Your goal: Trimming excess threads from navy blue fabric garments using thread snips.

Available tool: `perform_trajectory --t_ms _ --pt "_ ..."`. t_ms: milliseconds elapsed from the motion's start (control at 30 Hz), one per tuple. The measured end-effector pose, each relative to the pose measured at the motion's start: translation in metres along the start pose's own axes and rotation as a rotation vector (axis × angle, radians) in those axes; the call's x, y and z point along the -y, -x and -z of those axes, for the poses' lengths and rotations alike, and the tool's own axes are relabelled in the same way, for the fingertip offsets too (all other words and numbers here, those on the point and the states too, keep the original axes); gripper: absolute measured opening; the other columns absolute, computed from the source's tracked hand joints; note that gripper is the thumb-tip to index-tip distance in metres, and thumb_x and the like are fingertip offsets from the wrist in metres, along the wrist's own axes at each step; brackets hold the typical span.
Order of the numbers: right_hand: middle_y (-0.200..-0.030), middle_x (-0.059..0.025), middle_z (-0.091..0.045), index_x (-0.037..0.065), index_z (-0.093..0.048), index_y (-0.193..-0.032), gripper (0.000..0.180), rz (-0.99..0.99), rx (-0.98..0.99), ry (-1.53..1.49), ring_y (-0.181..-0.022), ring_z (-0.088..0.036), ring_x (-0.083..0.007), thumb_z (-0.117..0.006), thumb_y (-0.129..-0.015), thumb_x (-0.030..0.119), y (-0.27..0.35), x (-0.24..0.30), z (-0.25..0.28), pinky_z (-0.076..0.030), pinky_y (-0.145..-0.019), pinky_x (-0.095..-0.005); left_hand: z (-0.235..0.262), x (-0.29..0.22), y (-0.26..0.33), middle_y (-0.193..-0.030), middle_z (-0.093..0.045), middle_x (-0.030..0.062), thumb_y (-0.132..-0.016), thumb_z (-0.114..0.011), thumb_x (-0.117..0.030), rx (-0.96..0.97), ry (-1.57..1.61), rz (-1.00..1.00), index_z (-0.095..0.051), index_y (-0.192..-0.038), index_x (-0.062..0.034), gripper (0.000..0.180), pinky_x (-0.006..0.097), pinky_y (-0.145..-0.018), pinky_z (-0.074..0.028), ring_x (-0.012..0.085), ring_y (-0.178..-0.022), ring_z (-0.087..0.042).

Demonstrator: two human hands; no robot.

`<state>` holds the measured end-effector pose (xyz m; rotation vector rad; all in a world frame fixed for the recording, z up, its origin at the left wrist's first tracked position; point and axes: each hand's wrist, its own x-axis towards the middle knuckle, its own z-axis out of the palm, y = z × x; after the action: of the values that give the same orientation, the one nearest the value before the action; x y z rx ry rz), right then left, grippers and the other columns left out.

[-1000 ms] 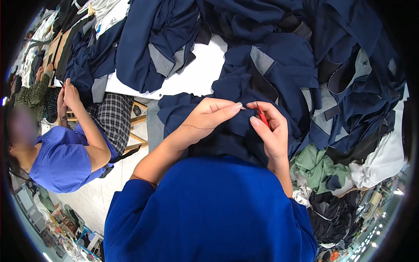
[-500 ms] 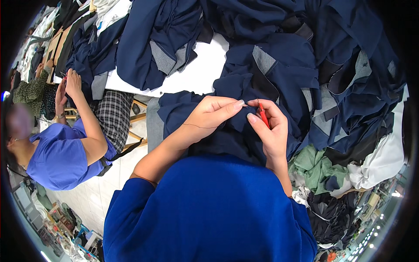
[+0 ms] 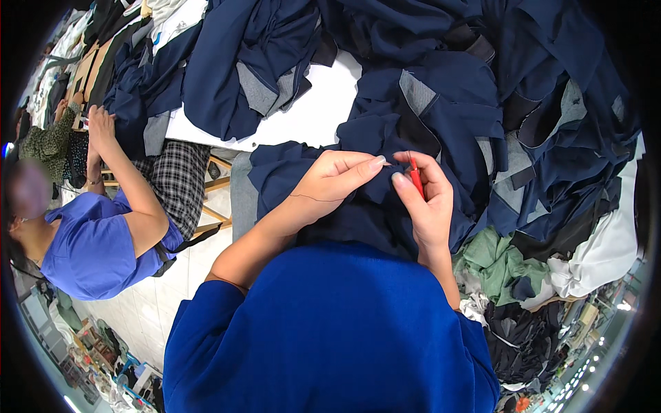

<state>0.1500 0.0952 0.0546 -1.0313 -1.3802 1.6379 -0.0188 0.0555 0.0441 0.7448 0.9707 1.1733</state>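
Surface: we look down on a white surface [image 3: 310, 117], most of it buried under heaped cloth, with a pale tiled floor [image 3: 172, 289] to the left of it.
Navy heap: we see dark blue garment pieces [image 3: 551, 103] with grey linings piled across the top and right of the surface.
Co-worker: we see a person in a blue top [image 3: 96, 248] seated at the left, one raised hand [image 3: 102, 127] resting on the navy cloth at that end.
Side pile: at the lower right we see crumpled green cloth [image 3: 496, 258], white cloth [image 3: 606, 255] and black cloth [image 3: 516, 337].
Worked garment: the navy piece [image 3: 385, 199] lies bunched at the near edge of the surface, directly under both of our hands.
Left hand [image 3: 334, 182]: our fingers are pinched narrow on a fold of the navy piece, thumb and forefinger pressed together.
Right hand [image 3: 427, 199]: our fingers are closed around a small red tool [image 3: 416, 177], held upright just beside the left fingertips.
Thread: a thin dark strand [image 3: 313, 199] crosses the back of our left hand.
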Motion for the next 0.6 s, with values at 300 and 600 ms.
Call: perform_trajectory --t_ms 300,600 --pt "-0.07 -0.0086 -0.06 -0.002 -0.064 -0.103 0.035 0.472 -0.102 0.533 -0.058 -0.055 -0.0114 -0.071 -0.069 -0.003 0.0044 0.0055 -0.0058 -0.042 -0.054 -0.0208 0.0039 -0.0016 -0.0004 -0.091 -0.063 0.0018 -0.095 -0.051 -0.024 -0.014 0.097 0.047 -0.064 -0.103 0.003 0.031 0.02 -0.078 -0.04 0.0041 -0.082 -0.052" --pt "-0.069 -0.009 -0.061 -0.001 -0.065 -0.103 0.035 0.55 -0.133 0.589 -0.056 -0.055 -0.0132 -0.071 -0.068 -0.003 0.0011 0.0025 -0.0044 -0.042 -0.054 -0.022 0.0033 0.0046 -0.0007 -0.092 -0.063 0.0009 -0.095 -0.05 -0.022 -0.049 0.091 0.023 -0.064 -0.101 0.0022 0.029 0.019 -0.079 -0.039 0.0036 -0.083 -0.052"
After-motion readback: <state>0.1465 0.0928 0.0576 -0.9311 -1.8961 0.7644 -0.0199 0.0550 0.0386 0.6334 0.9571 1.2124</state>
